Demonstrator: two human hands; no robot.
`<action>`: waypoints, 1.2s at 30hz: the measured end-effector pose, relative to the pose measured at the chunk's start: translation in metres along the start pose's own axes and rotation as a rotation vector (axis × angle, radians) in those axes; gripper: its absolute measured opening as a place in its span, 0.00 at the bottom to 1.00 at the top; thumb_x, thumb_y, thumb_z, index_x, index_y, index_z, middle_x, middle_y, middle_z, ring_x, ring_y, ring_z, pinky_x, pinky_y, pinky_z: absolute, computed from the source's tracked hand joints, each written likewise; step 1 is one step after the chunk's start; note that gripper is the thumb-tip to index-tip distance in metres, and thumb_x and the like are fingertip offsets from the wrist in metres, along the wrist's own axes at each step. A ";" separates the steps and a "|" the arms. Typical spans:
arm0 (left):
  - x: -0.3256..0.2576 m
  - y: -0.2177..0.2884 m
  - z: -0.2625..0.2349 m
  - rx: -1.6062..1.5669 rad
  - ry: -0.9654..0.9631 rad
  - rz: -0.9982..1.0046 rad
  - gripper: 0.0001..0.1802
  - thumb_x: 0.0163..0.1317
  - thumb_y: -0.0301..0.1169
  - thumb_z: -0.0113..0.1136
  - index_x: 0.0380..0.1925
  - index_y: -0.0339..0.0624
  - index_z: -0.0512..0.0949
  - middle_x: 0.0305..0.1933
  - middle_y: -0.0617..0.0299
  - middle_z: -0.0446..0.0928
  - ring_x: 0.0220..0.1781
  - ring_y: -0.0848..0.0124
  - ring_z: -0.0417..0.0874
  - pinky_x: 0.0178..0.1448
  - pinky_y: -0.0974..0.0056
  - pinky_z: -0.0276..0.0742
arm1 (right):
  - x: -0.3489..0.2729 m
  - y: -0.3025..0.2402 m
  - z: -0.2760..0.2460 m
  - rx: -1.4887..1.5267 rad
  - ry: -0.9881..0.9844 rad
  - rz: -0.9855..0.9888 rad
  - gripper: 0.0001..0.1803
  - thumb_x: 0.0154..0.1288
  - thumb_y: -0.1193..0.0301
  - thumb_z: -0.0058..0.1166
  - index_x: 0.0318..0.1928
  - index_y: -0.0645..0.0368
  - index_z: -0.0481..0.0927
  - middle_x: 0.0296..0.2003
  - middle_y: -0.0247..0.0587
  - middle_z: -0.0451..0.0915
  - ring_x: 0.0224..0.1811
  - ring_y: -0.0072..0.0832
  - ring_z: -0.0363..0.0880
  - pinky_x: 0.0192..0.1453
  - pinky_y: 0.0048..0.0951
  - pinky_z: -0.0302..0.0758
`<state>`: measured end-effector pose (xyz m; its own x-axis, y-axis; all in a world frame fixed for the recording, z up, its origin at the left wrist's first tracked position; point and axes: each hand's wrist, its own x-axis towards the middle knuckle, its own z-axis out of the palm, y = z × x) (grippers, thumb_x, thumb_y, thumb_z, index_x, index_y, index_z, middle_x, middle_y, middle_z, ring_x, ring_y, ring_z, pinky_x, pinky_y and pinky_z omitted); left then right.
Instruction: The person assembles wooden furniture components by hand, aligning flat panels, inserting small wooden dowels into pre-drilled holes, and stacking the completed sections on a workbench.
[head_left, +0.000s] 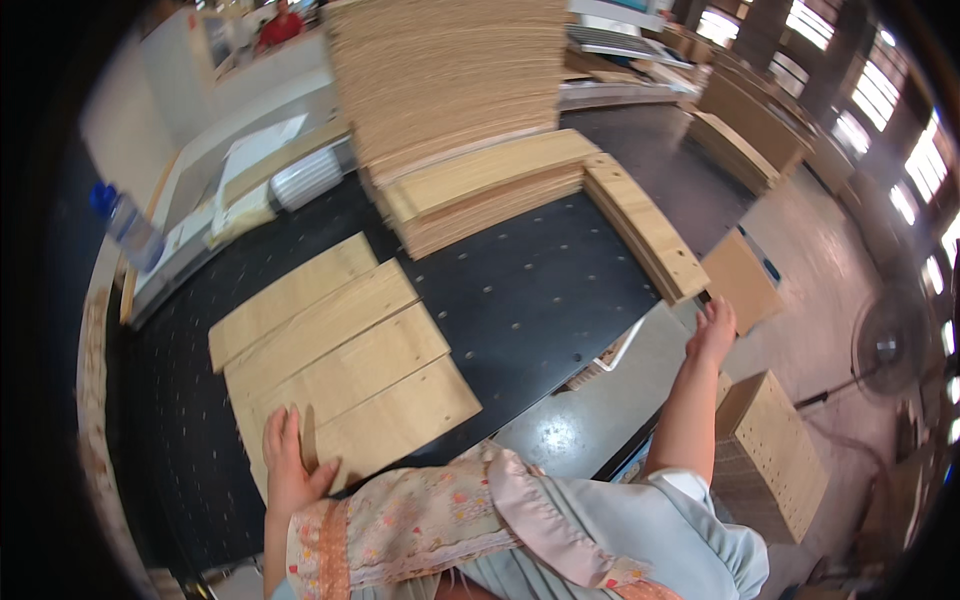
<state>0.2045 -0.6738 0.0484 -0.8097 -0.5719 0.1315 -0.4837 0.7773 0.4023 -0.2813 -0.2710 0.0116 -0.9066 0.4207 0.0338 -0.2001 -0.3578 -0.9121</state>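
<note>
Our left hand (290,455) lies flat, fingers spread, on the nearest of four pale wooden planks (340,350) laid side by side on the black perforated desk (530,290), lower left of the frame. Our right hand (712,330) reaches toward the right, open fingers touching the end of the narrow board stack (645,230). A tall plywood stack (450,80) stands at top centre.

A woodworking shop / small factory. Big black work table (520,300) w/ rows of holes, cut plywood boards (340,350) laid out on it, a tall stack of boards (450,80) behind, more stacks (740,150) on the concrete floor (830,260). Wooden boxes (780,450) w/ drilled holes nearby, a standing fan (885,350), row of bright windows (920,160) along the right wall.
</note>
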 end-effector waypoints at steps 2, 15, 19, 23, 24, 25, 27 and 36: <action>-0.004 -0.015 0.002 0.005 0.065 -0.040 0.46 0.46 0.35 0.68 0.64 0.35 0.56 0.66 0.39 0.55 0.69 0.43 0.53 0.70 0.49 0.51 | -0.053 -0.011 0.009 0.006 -0.157 -0.041 0.25 0.64 0.67 0.54 0.59 0.63 0.67 0.48 0.39 0.74 0.53 0.31 0.71 0.57 0.36 0.68; -0.058 -0.060 -0.016 0.021 0.173 -0.326 0.38 0.50 0.36 0.65 0.60 0.35 0.62 0.60 0.39 0.65 0.63 0.46 0.63 0.66 0.50 0.58 | -0.297 -0.002 0.068 -0.802 -1.381 -0.639 0.32 0.51 0.70 0.63 0.57 0.67 0.68 0.48 0.55 0.75 0.52 0.49 0.71 0.56 0.40 0.70; -0.073 -0.049 -0.011 0.071 0.256 -0.222 0.35 0.47 0.37 0.65 0.55 0.35 0.67 0.56 0.41 0.69 0.59 0.47 0.67 0.63 0.49 0.61 | -0.307 -0.005 0.069 -0.841 -1.273 -0.552 0.29 0.50 0.71 0.64 0.53 0.68 0.71 0.47 0.56 0.76 0.50 0.48 0.73 0.55 0.39 0.71; -0.076 -0.044 -0.018 -0.041 0.356 -0.221 0.34 0.48 0.36 0.65 0.55 0.35 0.67 0.56 0.41 0.69 0.59 0.47 0.67 0.62 0.49 0.62 | -0.310 -0.005 0.070 -0.745 -1.212 -0.611 0.28 0.50 0.73 0.62 0.53 0.67 0.72 0.47 0.54 0.76 0.49 0.45 0.74 0.54 0.37 0.72; -0.071 -0.042 -0.022 -0.044 0.390 -0.205 0.34 0.48 0.36 0.65 0.55 0.35 0.67 0.56 0.42 0.69 0.59 0.47 0.67 0.62 0.50 0.63 | -0.308 -0.009 0.080 -0.696 -1.192 -0.662 0.27 0.50 0.73 0.62 0.53 0.67 0.72 0.46 0.54 0.76 0.49 0.45 0.75 0.53 0.37 0.72; -0.063 -0.043 -0.025 -0.069 0.386 -0.210 0.34 0.48 0.35 0.65 0.55 0.35 0.67 0.56 0.42 0.69 0.58 0.48 0.67 0.61 0.51 0.64 | -0.306 -0.010 0.087 -0.655 -1.173 -0.698 0.27 0.51 0.74 0.62 0.53 0.67 0.72 0.46 0.54 0.76 0.49 0.45 0.75 0.53 0.37 0.72; -0.039 -0.047 -0.038 -0.111 0.387 -0.224 0.34 0.48 0.35 0.66 0.56 0.35 0.67 0.55 0.44 0.70 0.58 0.49 0.68 0.61 0.52 0.65 | -0.308 -0.010 0.116 -0.725 -1.113 -0.612 0.26 0.51 0.73 0.61 0.52 0.66 0.73 0.44 0.53 0.77 0.48 0.44 0.75 0.54 0.37 0.71; -0.007 -0.080 -0.027 -0.211 0.178 -0.367 0.35 0.49 0.36 0.66 0.57 0.37 0.65 0.52 0.45 0.74 0.54 0.48 0.72 0.58 0.54 0.68 | -0.279 0.035 0.169 -0.979 -1.210 -0.337 0.25 0.53 0.66 0.61 0.51 0.64 0.74 0.43 0.53 0.78 0.49 0.47 0.74 0.53 0.42 0.70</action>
<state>0.2578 -0.7389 0.0401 -0.5184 -0.8502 0.0922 -0.6349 0.4549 0.6245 -0.0985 -0.5414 0.0396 -0.7151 -0.6859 0.1349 -0.5710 0.4618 -0.6788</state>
